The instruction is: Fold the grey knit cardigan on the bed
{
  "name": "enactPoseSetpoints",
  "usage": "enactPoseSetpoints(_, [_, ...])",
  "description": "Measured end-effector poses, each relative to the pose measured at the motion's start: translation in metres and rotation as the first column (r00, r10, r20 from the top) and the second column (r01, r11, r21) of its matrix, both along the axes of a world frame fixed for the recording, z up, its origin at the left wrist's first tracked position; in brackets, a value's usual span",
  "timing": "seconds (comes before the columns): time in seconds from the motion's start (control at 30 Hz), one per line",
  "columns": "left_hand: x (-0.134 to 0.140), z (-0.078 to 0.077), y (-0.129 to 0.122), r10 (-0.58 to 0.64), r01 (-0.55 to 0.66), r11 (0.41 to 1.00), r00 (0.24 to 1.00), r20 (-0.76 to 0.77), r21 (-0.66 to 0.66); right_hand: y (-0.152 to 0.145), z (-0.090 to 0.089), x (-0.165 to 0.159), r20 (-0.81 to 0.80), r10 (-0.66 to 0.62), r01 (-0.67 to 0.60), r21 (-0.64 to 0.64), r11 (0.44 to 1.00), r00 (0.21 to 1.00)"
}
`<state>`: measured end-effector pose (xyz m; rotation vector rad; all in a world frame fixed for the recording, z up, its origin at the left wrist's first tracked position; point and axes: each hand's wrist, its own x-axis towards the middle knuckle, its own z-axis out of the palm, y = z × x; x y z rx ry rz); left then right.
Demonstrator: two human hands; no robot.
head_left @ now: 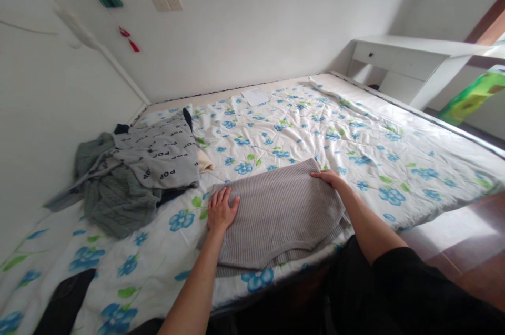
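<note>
A light grey ribbed knit sweater (276,209) lies folded and flat near the front edge of the bed, its curved neckline toward me. My left hand (222,210) rests on its left side, palm down with the fingers spread. At the far right corner of the knit, my right hand (326,177) touches the edge with fingers stretched out; its underside is hidden. Left of the sweater is a loose heap of clothes: a grey garment printed with POP (158,151) over a grey-green cable-knit garment (122,203).
A white bedsheet with blue flowers (276,135) covers the bed. On it lie a sheet of paper (255,96) near the wall and a black object (65,301) at the lower left. A white desk (406,64) stands beyond the right side.
</note>
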<state>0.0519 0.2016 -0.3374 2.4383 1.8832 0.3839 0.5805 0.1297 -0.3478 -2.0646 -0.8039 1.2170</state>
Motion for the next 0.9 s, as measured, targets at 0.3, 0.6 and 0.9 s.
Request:
enactPoseSetpoints(0.3, [0.003,0.014,0.040,0.138,-0.137,0.990,0.990,-0.007,0.034,0.006,0.005,-0.001,0.244,0.090,-0.072,-0.080,0.994,0.966])
enactPoseSetpoints(0.6, [0.006,-0.012,0.037,0.116,-0.118,0.992,0.992,0.039,0.045,0.044,0.048,-0.107,0.754,0.172,-0.366,0.097,0.926,0.634])
enactPoseSetpoints(0.9, [0.000,-0.024,0.041,0.170,-0.176,0.984,0.978,0.124,0.039,0.122,0.047,-0.295,0.611,0.497,-0.734,0.214,0.645,0.616])
